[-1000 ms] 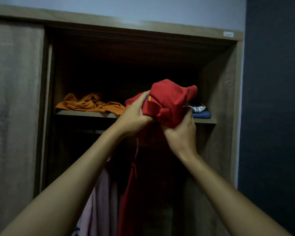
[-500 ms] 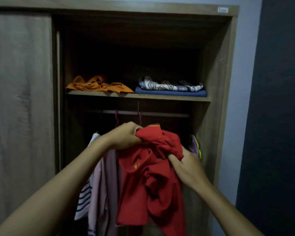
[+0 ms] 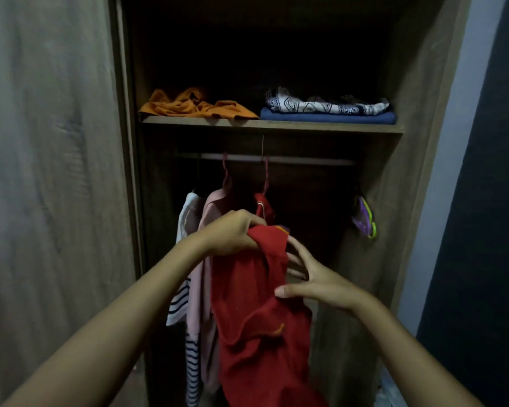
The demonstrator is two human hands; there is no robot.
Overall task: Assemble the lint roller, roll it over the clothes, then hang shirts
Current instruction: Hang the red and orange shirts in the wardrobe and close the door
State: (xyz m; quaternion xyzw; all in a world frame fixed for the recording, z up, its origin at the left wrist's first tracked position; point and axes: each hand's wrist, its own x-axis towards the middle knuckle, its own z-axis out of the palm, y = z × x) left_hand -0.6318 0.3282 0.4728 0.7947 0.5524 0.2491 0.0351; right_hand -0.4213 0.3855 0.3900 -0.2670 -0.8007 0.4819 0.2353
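Note:
A red shirt hangs down in front of the open wardrobe, bunched at its top. My left hand grips that top edge near the collar. My right hand touches the shirt's right side with fingers spread, thumb pressed on the cloth. Behind it, the clothes rail carries a red hanger with a red garment, plus a pink shirt and a striped shirt. No lint roller is in view.
A shelf above the rail holds an orange garment and a patterned cloth on folded blue fabric. Coloured hangers hang on the right inner wall. A sliding door stands at left, a dark wall at right.
The red shirt came down from shelf height to below the rail and has unfolded to hang long. My right hand loosened from a grip to spread fingers on the cloth.

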